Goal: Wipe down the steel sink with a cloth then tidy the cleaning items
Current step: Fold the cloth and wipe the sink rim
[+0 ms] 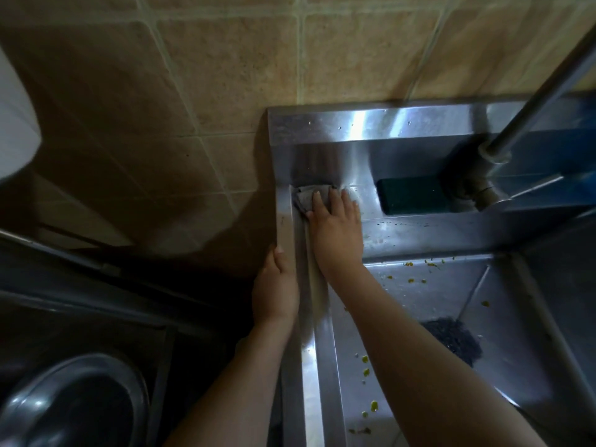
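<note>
My right hand (335, 230) lies flat, fingers (350, 201) straight and released, pressing one crumpled grey cloth (304, 198) into the back-left corner of the stainless steel sink (354, 124), middle of the frame. The cloth pokes out up and left of my fingertips. From here the ledge runs long to the right, toward one dark green rectangular sponge pad (409, 196), so I judge the next sweep goes that way. My left hand (277, 285) grasps the sink's left rim, lower down. One dark wiry scourer (451, 341) sits in the basin among yellow food scraps (366, 371), too scattered to count
</note>
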### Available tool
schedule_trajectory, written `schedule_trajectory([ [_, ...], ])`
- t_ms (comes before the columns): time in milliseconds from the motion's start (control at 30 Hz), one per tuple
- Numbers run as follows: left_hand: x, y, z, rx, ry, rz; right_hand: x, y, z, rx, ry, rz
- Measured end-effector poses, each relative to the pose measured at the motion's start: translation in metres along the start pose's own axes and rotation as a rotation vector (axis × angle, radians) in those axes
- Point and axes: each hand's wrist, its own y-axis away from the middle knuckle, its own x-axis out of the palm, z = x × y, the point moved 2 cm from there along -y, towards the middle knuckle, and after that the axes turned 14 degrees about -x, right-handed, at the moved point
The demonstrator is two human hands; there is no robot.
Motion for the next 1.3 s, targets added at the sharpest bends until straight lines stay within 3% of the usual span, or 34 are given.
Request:
schedule_trajectory([
  [133, 0.000, 0.002, 0.000, -0.006, 0.007, 0.005, -0.004, 0.002, -0.020, 0.031, 0.101, -0.039],
  [300, -0.001, 0.004, -0.002, 0.005, 0.015, 0.001, -0.009, 0.003, -0.042, 0.089, 0.163, 0.058],
  [500, -0.001, 0.003, -0.001, 0.008, 0.017, 0.013, -0.013, 0.003, -0.057, 0.215, 0.143, 0.032],
  [733, -0.001, 0.003, -0.001, 0.010, 0.026, 0.025, -0.011, 0.000, -0.049, 0.192, 0.063, -0.043],
  [967, 0.002, -0.002, 0.001, 0.018, 0.014, 0.004, -0.002, -0.006, -0.002, -0.014, -0.089, -0.044],
  [1100, 0.002, -0.001, 0.001, 0.008, 0.010, 0.010, -0.002, -0.005, -0.005, -0.090, -0.044, 0.051],
  [1300, 0.000, 0.002, -0.001, 0.006, 0.015, 0.007, -0.007, -0.002, -0.039, 0.021, 0.041, 0.061],
])
